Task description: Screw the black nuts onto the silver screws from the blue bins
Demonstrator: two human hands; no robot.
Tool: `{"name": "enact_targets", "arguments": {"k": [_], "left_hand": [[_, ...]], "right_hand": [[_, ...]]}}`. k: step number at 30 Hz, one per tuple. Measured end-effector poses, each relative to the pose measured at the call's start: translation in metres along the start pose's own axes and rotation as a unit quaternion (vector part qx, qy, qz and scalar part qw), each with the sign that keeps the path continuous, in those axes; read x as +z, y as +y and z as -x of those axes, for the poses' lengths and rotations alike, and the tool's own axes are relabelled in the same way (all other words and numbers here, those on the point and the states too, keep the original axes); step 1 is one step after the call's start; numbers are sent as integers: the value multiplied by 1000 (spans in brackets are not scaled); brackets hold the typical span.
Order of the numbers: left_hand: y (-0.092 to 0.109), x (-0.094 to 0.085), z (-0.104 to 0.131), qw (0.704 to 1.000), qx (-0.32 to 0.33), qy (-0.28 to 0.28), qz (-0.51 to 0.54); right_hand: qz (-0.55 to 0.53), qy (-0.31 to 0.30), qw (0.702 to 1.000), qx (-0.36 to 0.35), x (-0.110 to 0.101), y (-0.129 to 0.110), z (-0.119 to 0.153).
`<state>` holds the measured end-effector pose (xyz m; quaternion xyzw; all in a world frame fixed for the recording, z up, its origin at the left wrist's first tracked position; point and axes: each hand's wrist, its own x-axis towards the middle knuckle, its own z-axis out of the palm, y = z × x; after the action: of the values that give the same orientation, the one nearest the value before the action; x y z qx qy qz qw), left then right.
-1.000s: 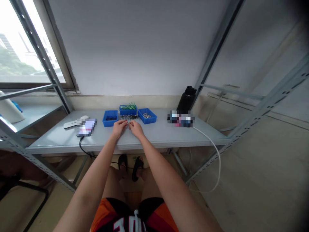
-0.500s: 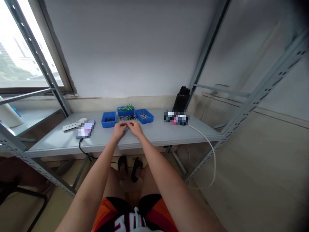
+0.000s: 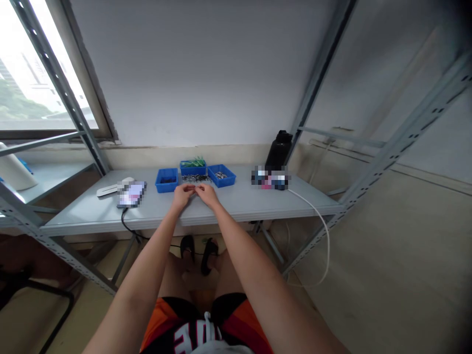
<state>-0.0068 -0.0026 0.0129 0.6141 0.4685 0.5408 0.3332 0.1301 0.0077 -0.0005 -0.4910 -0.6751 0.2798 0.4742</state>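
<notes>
My left hand (image 3: 183,195) and my right hand (image 3: 207,194) meet fingertip to fingertip above the front half of the grey table. Both are closed in a pinch; whatever sits between the fingers is too small to make out. Just beyond them lies a loose pile of small dark and silvery pieces (image 3: 195,178). A blue tray (image 3: 167,187) with dark pieces stands left of the pile. Behind it is a blue tray (image 3: 193,170) holding green strips (image 3: 194,162). To the right, another blue tray (image 3: 224,182) contains small shiny metal pieces (image 3: 221,175).
A phone (image 3: 132,194) on a black cable lies at the left, beside a white flat object (image 3: 108,189). At the right stand a black bottle (image 3: 279,150) and a blurred item (image 3: 270,180) with a white cable (image 3: 326,231). Metal shelf posts (image 3: 320,64) frame the table (image 3: 243,204).
The camera view has shifted very slightly. Both hands stay pinched together at the same place, with only tiny finger movement.
</notes>
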Motion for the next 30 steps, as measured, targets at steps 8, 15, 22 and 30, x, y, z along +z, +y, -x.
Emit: {"name": "enact_targets", "arguments": {"k": [8,15,22,30], "left_hand": [[0,-1,0,999,20,1,-34],[1,0,3,999,11,0,-54],[-2,-2,3,996,16,-5,-88],[8,-2,4,983,37,64,-167]], "right_hand": [[-40,26,999,12,1,5,-3],[-92,69,992,43,1,8,-7],[-114,67,990,40,1,8,-5],[-104,98,988,54,3,11,-10]]}}
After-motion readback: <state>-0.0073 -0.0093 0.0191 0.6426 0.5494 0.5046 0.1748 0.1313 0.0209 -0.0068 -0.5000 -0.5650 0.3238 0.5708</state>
